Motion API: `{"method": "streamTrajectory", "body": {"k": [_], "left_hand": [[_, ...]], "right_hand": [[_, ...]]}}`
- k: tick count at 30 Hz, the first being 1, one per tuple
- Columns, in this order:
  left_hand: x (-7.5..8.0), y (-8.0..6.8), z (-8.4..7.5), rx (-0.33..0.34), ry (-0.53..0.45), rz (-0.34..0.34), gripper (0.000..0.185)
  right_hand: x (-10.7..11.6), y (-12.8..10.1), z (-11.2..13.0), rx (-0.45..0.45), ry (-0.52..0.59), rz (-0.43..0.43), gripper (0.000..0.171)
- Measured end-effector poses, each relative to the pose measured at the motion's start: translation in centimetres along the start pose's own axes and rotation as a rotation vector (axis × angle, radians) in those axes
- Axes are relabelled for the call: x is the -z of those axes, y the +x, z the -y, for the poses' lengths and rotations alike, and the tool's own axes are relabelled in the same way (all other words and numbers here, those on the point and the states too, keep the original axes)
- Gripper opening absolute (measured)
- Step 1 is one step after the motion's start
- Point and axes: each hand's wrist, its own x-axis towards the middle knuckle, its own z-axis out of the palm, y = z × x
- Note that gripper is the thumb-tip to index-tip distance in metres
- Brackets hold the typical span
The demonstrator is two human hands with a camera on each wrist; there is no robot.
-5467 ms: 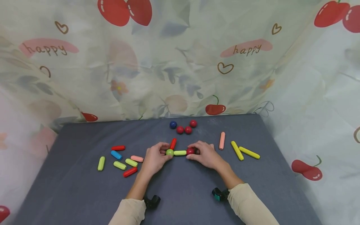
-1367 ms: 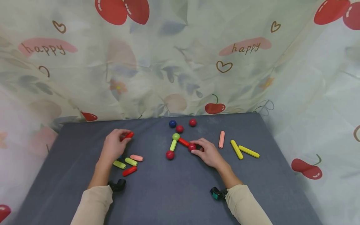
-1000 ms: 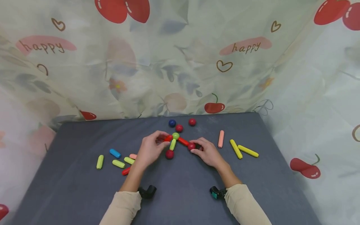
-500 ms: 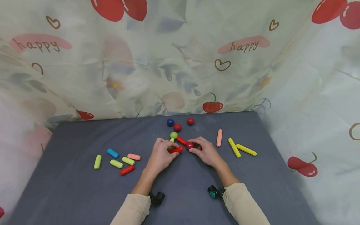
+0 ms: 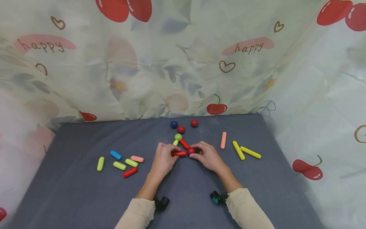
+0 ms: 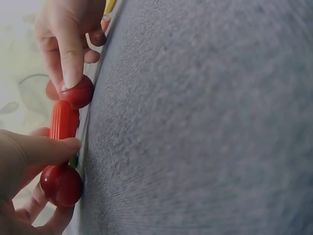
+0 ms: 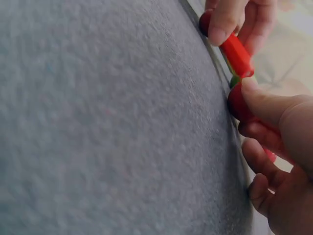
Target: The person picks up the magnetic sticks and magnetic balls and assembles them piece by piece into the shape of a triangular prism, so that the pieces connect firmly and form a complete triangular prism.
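In the head view, my left hand (image 5: 164,160) pinches a short red rod (image 5: 179,153) between thumb and fingers. My right hand (image 5: 208,156) pinches a red ball (image 5: 191,150), and the rod's right end meets or nearly meets it. A second red rod (image 5: 184,144) runs from that ball up to a green ball (image 5: 178,137). From the green ball a light-green rod (image 5: 175,143) goes down behind my left fingers. In the left wrist view another red ball (image 6: 61,185) sits by my left fingers; my left hand hides it in the head view.
Left on the dark cloth (image 5: 85,197) lie several short rods, among them a blue rod (image 5: 116,155) and a red rod (image 5: 130,172). Behind are a blue ball (image 5: 173,124) and two red balls. On the right lie a pink rod (image 5: 223,140) and two yellow rods.
My left hand has carried the red rod from the left side to the red ball under my right hand. That ball has shifted slightly down and left. Earlier, both hands held the joined pieces.
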Motion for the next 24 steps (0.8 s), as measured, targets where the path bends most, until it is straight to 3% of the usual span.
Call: {"method": "streamTrajectory", "body": {"k": [6, 11, 14, 18, 21, 24], "left_hand": [[-0.2, 0.0, 0.1, -0.044, 0.061, -0.006, 0.025], [0.7, -0.1, 0.5, -0.032, -0.009, 0.050, 0.026], [2.6, -0.1, 1.5, -0.019, -0.091, 0.068, 0.031], [6.4, -0.7, 4.0, -0.003, -0.145, 0.016, 0.039], [9.0, -1.5, 6.4, 0.053, -0.142, -0.003, 0.043], [10.8, -2.0, 8.8, 0.132, -0.119, 0.027, 0.047]], "right_hand": [[-0.4, -0.4, 0.1, 0.020, 0.034, 0.012, 0.037], [-0.5, -0.3, 0.0, 0.021, 0.049, 0.008, 0.036], [-0.6, -0.2, -0.2, 0.014, 0.054, 0.018, 0.035], [-0.6, -0.3, -0.3, 0.012, 0.059, 0.023, 0.036], [-0.5, -0.4, -0.3, 0.019, 0.059, 0.018, 0.036], [-0.4, -0.6, -0.2, 0.029, 0.061, 0.015, 0.037]]}}
